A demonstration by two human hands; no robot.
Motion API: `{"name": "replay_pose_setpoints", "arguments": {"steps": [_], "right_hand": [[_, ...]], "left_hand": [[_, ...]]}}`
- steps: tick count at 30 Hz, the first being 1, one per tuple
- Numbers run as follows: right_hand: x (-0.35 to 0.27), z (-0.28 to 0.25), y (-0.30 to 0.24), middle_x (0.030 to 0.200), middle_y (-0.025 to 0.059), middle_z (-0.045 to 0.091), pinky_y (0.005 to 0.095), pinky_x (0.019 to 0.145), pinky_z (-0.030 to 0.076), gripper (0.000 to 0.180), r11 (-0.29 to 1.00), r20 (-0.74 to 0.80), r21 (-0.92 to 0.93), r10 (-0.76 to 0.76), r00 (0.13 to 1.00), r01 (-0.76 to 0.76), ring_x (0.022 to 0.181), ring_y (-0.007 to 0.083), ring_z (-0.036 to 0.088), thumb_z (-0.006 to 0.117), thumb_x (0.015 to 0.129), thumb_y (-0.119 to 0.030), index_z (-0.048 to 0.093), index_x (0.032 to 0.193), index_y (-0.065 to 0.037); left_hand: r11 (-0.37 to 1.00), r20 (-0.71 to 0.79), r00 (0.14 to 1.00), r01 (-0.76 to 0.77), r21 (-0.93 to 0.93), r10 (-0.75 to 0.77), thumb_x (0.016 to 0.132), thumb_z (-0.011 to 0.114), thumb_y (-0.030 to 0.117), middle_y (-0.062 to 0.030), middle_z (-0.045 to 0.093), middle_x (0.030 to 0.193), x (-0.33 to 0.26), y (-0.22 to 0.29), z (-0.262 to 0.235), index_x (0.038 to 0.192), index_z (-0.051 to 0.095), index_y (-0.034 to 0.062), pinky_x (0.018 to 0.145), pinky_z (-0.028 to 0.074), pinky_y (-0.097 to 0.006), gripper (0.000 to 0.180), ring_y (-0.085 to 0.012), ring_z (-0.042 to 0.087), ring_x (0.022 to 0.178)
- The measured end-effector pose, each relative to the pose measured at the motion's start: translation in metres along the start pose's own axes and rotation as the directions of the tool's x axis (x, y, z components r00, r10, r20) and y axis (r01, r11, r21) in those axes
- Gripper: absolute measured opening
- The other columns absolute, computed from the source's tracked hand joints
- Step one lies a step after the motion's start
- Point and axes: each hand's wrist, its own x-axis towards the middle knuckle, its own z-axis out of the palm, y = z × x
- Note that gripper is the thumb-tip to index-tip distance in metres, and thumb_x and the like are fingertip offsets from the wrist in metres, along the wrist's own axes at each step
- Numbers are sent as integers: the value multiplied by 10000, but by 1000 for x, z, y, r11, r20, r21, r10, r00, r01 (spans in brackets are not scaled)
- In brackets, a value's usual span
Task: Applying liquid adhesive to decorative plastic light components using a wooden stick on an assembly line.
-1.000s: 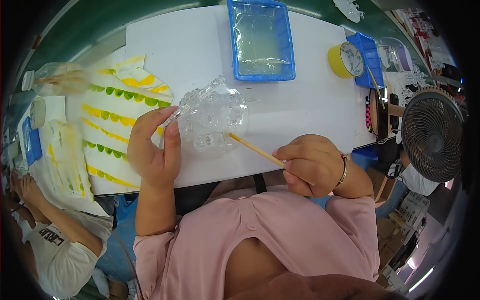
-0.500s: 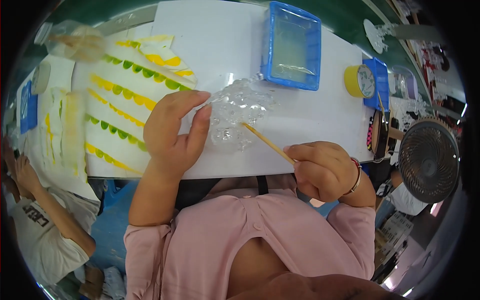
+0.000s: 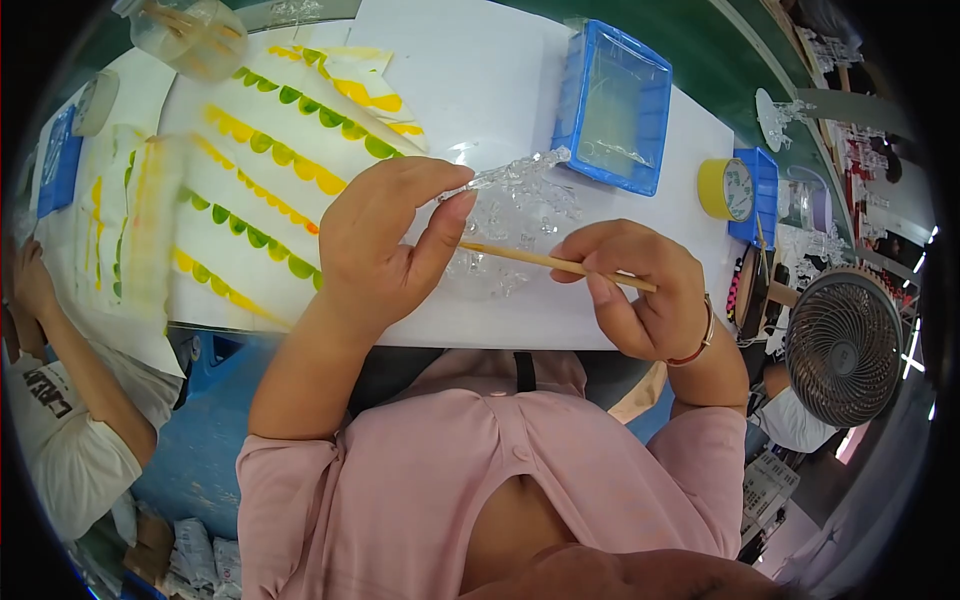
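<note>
My left hand [image 3: 395, 240] is closed, with thumb and forefinger pinched on the end of a clear, knobbly branch-like piece [image 3: 525, 168]. That piece points to the right, above the white tabletop. In my right hand [image 3: 645, 285], a thin wooden stick [image 3: 515, 256] is gripped near its right end. The stick lies almost level, its left tip near my left thumb and partly hidden there. Beneath and between the hands are more clear, shiny pieces [image 3: 495, 270], hard to tell apart against the white.
Yellow and green scalloped strips [image 3: 265, 150] lie at left, below a clear jar of sticks [image 3: 195, 40]. A blue bin [image 3: 656, 120] stands at the back. At right are a yellow tape roll [image 3: 722, 188] and a fan [image 3: 845, 350]. Another person's hand [image 3: 35, 280] is far left.
My right hand has turned the stick from a slant to nearly level, its tip now by my left thumb. The clear piece in my left hand shows more distinctly. The whole view has shifted.
</note>
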Motion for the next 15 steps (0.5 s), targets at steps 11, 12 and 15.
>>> {"name": "replay_pose_setpoints", "arguments": {"steps": [11, 12, 15], "right_hand": [[16, 1, -20, 920, 227, 622, 308, 576, 518, 231, 940, 186, -242, -200, 962, 242, 634, 266, 632, 601, 708, 60, 495, 902, -7], [15, 6, -18, 905, 226, 615, 315, 564, 526, 254, 889, 210, -293, -298, 931, 351, 609, 242, 611, 631, 658, 56, 494, 868, 15], [13, 19, -19, 889, 227, 607, 316, 567, 538, 276, 753, 225, -445, -430, 874, 485, 637, 242, 621, 647, 630, 51, 488, 856, 42]], "left_hand": [[1000, -13, 1000, -25, -5, 25, 767, 704, 21, -83, 665, 812, 2, -1, -1, 908, 644, 35, 629, 507, -303, 154, -235, 636, 715], [1000, -14, 1000, -18, -3, 18, 764, 705, 20, -83, 665, 811, 2, -1, -1, 902, 646, 34, 630, 508, -305, 150, -236, 637, 715], [1000, -15, 1000, -15, -12, 15, 761, 707, 19, -83, 666, 810, 3, 0, -1, 895, 649, 35, 631, 508, -307, 147, -237, 639, 717]]}}
